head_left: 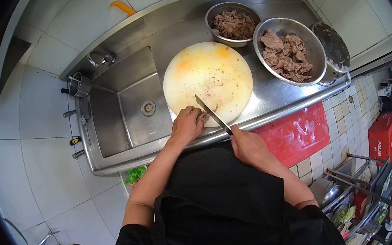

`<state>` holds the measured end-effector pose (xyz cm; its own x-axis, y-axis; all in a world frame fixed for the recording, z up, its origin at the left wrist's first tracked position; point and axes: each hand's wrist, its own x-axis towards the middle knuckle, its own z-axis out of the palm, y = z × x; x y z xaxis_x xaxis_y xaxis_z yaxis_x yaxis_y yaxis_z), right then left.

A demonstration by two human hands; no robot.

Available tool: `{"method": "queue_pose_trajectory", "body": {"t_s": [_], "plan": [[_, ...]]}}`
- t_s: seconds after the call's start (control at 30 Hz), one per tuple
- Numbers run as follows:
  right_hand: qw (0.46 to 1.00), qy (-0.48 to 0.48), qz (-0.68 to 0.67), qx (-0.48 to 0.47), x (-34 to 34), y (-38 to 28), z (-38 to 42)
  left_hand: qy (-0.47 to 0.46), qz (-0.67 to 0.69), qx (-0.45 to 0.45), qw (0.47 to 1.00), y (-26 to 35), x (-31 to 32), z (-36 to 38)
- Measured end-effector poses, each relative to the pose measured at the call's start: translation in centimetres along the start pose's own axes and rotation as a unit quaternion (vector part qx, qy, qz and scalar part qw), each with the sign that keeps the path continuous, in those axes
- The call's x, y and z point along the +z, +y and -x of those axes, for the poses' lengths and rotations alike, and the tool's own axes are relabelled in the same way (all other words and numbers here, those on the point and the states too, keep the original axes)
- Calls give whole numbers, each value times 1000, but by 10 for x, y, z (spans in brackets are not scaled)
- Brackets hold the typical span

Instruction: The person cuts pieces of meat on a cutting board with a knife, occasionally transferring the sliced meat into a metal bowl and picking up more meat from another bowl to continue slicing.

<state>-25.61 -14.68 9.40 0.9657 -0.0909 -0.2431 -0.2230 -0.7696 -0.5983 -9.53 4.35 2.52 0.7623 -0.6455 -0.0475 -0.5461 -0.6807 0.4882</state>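
My right hand (249, 144) is wrapped round the handle of a kitchen knife (212, 113), its blade slanting up and left over a round white cutting board (187, 88). Curled at the board's near edge, my left hand (188, 125) grips a small piece of cooked meat (203, 116), mostly covered by the fingers. The blade lies right beside those fingertips. Small meat crumbs and brownish stains are scattered on the board around the blade.
Behind the board stands a steel bowl (209, 21) of chopped meat; right of it, a perforated steel colander (318, 56) holds larger meat pieces. A sink basin (139, 121) with a faucet (101, 60) lies left. A red tray (296, 134) sits below the counter edge.
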Motion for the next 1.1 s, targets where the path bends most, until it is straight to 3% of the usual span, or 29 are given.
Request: {"method": "queue_pose_trajectory", "body": {"t_s": [0.23, 0.37, 0.57, 0.77, 1.1], "plan": [[995, -77, 55, 15, 1, 8, 5, -15, 60, 9, 998, -13, 11, -5], [995, -77, 56, 20, 27, 18, -20, -10, 62, 24, 998, -13, 13, -4], [998, -49, 48, 9, 15, 15, -58, -24, 140, -8, 990, -18, 5, -1], [999, -37, 33, 17, -6, 8, -23, -59, 129, 64, 988, -30, -8, 7], [993, -96, 64, -4, 7, 11, -1, -50, 115, 22, 992, -25, -3, 3]]}}
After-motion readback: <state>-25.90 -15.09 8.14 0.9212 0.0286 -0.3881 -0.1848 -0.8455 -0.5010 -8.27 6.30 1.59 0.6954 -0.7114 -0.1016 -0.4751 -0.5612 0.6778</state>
